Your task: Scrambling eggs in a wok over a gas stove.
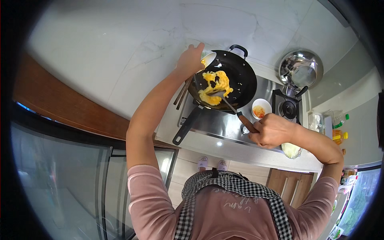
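My left hand [190, 60] grips a white bowl [210, 59] tipped over the left rim of a black wok [246, 79]. Yellow egg residue shows at the bowl's lip. Brown chopsticks [181, 96] stick out below that hand; whether it holds them I cannot tell. Cooked scrambled egg [221, 80] lies in the left and middle part of the wok. My right hand [268, 131] is closed around the wooden handle of a spatula [246, 122]. The spatula's metal blade reaches into the lower part of the egg.
Beside the wok, a small white bowl [262, 108] contains chopped red and pale bits. A gas burner [288, 109] is to the right, with a shiny metal basin [301, 67] behind it. A dish of pale food [291, 150] sits at the counter edge, near several bottles [338, 136].
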Demonstrator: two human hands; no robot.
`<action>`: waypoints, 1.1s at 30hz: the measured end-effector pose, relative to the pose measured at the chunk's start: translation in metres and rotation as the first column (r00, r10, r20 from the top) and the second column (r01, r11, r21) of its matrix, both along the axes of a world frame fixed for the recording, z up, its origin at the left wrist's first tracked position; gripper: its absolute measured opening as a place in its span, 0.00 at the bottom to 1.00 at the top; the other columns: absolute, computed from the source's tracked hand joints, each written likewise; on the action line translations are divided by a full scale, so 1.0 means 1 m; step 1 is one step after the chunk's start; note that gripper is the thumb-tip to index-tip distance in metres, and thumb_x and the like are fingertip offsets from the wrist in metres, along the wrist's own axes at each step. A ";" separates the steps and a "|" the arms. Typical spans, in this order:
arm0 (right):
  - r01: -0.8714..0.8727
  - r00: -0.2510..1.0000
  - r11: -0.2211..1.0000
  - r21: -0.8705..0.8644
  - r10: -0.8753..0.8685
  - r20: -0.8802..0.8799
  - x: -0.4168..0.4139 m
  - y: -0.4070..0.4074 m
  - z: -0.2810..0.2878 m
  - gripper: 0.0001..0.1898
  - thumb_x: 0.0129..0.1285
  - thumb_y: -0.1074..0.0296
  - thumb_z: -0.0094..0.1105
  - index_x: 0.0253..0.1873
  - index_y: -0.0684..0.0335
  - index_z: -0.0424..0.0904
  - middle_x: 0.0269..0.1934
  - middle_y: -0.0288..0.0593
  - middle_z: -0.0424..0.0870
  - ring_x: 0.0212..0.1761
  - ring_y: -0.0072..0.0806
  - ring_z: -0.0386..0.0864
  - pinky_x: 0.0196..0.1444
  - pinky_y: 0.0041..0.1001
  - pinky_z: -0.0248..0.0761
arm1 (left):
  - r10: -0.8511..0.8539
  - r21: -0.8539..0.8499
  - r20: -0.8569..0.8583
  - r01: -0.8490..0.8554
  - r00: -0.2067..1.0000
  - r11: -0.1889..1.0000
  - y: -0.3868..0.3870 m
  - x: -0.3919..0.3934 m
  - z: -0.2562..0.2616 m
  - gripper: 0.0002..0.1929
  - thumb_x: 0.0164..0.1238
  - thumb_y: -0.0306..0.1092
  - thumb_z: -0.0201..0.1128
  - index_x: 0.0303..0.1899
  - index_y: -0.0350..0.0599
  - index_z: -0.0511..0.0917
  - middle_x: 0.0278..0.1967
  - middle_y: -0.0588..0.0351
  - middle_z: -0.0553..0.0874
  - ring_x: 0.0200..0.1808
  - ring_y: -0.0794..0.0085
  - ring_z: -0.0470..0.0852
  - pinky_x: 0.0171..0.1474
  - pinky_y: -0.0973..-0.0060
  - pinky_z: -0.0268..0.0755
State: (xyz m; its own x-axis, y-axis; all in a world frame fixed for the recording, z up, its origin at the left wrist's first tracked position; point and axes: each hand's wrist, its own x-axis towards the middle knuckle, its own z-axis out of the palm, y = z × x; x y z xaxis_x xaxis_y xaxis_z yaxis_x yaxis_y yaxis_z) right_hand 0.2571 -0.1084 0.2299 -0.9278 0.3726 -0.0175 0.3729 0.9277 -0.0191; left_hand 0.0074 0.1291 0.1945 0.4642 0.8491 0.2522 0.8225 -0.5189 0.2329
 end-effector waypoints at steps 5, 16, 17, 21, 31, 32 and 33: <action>0.164 0.987 0.985 0.046 -0.163 -0.014 0.020 0.026 -0.025 0.11 0.48 0.65 0.61 0.37 0.61 0.80 0.19 0.43 0.73 0.16 0.37 0.75 0.18 0.35 0.68 | -0.043 0.015 0.062 0.042 0.997 0.999 0.006 0.016 0.001 0.31 0.42 0.29 0.72 0.51 0.46 0.66 0.43 0.37 0.77 0.43 0.41 0.81 0.45 0.56 0.75; 0.094 0.989 0.994 0.046 -0.088 -0.116 0.030 0.008 -0.023 0.07 0.49 0.66 0.58 0.29 0.65 0.75 0.17 0.44 0.72 0.14 0.37 0.73 0.15 0.35 0.65 | -0.031 0.001 0.063 0.031 0.998 1.000 0.006 0.021 0.004 0.30 0.44 0.29 0.71 0.51 0.47 0.67 0.44 0.37 0.77 0.43 0.42 0.81 0.46 0.57 0.75; 0.134 0.990 0.988 0.082 -0.131 -0.042 0.040 0.023 -0.040 0.12 0.48 0.65 0.59 0.38 0.62 0.80 0.20 0.43 0.73 0.15 0.36 0.73 0.17 0.35 0.67 | -0.046 0.027 0.049 0.045 0.998 0.999 0.007 0.025 0.005 0.31 0.43 0.29 0.72 0.52 0.46 0.67 0.44 0.38 0.77 0.42 0.43 0.82 0.45 0.58 0.77; 0.147 0.989 0.986 0.076 -0.146 -0.024 0.047 0.019 -0.020 0.10 0.47 0.65 0.60 0.33 0.63 0.78 0.19 0.44 0.73 0.16 0.37 0.74 0.17 0.36 0.67 | -0.028 -0.012 0.038 0.028 0.999 1.000 0.006 0.023 0.006 0.30 0.44 0.29 0.71 0.52 0.48 0.67 0.44 0.38 0.77 0.45 0.42 0.81 0.47 0.57 0.75; 0.095 0.989 0.995 -0.013 -0.095 -0.111 0.045 -0.002 0.000 0.11 0.45 0.64 0.62 0.33 0.62 0.80 0.16 0.41 0.71 0.15 0.37 0.74 0.17 0.36 0.68 | -0.028 0.011 0.029 0.028 0.999 1.000 0.009 0.024 0.012 0.31 0.43 0.30 0.72 0.53 0.47 0.67 0.43 0.38 0.78 0.45 0.43 0.81 0.47 0.57 0.75; 0.156 0.983 0.988 -0.001 -0.156 -0.101 0.047 0.008 -0.007 0.08 0.46 0.68 0.61 0.33 0.58 0.82 0.19 0.41 0.74 0.16 0.38 0.74 0.18 0.36 0.68 | -0.020 0.009 0.022 0.020 1.000 1.000 0.010 0.027 0.012 0.31 0.43 0.30 0.72 0.53 0.46 0.67 0.43 0.38 0.78 0.45 0.43 0.81 0.47 0.57 0.75; 0.216 0.965 0.976 -0.002 -0.213 -0.153 0.053 0.018 -0.013 0.07 0.46 0.70 0.59 0.33 0.58 0.81 0.20 0.44 0.76 0.17 0.41 0.74 0.19 0.35 0.70 | -0.024 0.004 0.020 0.024 1.000 1.000 0.009 0.032 0.010 0.31 0.43 0.29 0.72 0.52 0.46 0.68 0.43 0.38 0.78 0.45 0.43 0.81 0.47 0.57 0.75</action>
State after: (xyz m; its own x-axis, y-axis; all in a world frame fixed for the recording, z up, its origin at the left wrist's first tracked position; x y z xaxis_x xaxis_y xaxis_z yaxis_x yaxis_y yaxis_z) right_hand 0.3100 -0.0904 0.2168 -0.8175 0.5624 0.1238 0.5570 0.8268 -0.0778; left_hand 0.0395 0.1385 0.2049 0.4791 0.8369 0.2648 0.8051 -0.5391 0.2473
